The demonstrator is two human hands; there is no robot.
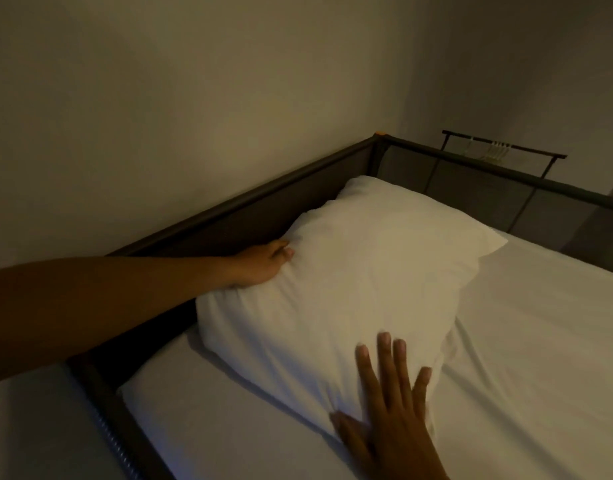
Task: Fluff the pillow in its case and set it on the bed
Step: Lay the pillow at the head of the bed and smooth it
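Note:
A white pillow in its case lies on the bed's white sheet, close to the dark rail on the wall side. My left hand reaches across the rail and presses against the pillow's left edge, fingers curled into the fabric. Flat on the pillow's near end rests my right hand, its fingers spread apart and the thumb at the lower edge.
A dark metal bed frame runs along the pale wall and turns at a corner post. Behind the headboard a dark rail carries several light hangers. The frame's near bar crosses at lower left.

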